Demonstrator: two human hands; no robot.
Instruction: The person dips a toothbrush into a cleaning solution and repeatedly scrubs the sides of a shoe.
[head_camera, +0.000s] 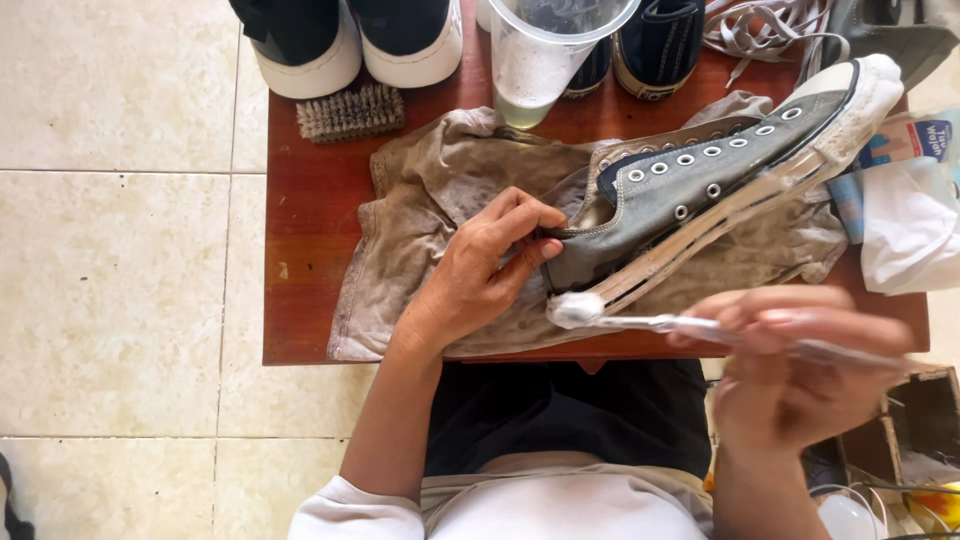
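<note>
Fingers (520, 225) of my left hand (475, 275) are curled shut on the heel collar of the grey sneaker (700, 190), pinching the fabric edge. The shoe lies on its side with its sole edge turned toward me, on a stained cloth (430, 190) spread over the red worktop (300, 250). My right hand (790, 370), nearer me than the sneaker and blurred, is closed around a toothbrush (660, 322) whose foamy head touches the white rubber strip at the heel end.

Past the sneaker, at the far edge of the worktop, stands a clear plastic cup (545, 60) with a little liquid in it; left of that lie a bristle brush (350, 112) and a pair of dark shoes with white soles (350, 40).

My worry: the pinch at the collar is a light hold, so hard scrubbing could twist the sneaker out of it. The sneaker's toe overhangs a white packet (905, 230), and suds could drip there. A wide elbow swing might tip the cup.
</note>
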